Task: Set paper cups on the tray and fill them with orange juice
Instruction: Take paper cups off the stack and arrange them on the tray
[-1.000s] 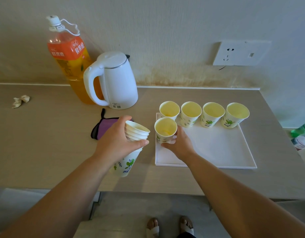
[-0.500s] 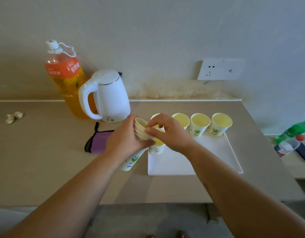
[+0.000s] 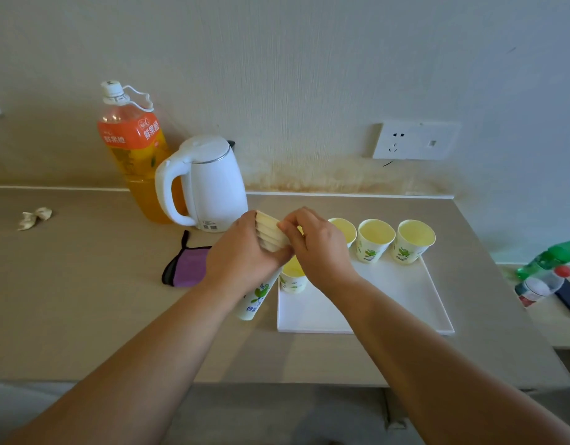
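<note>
Separating, apparently, the top cup from a tilted stack of nested white, green-printed paper cups [image 3: 270, 236], which the left hand [image 3: 245, 256] grips at the flat white square tray's [image 3: 405, 303] left edge while the right hand [image 3: 317, 248] pinches the rim; the next move calls for seating it upright beside the front cup [image 3: 293, 281].

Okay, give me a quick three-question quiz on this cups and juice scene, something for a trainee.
1. True or false: the orange juice bottle has its cap on.
2. What does the left hand grip? A) a stack of paper cups B) a glass jug C) a spoon
3. Fill in: the right hand pinches the top ____ of the stack.
Key: 1 true; 2 A; 3 cup.
</note>
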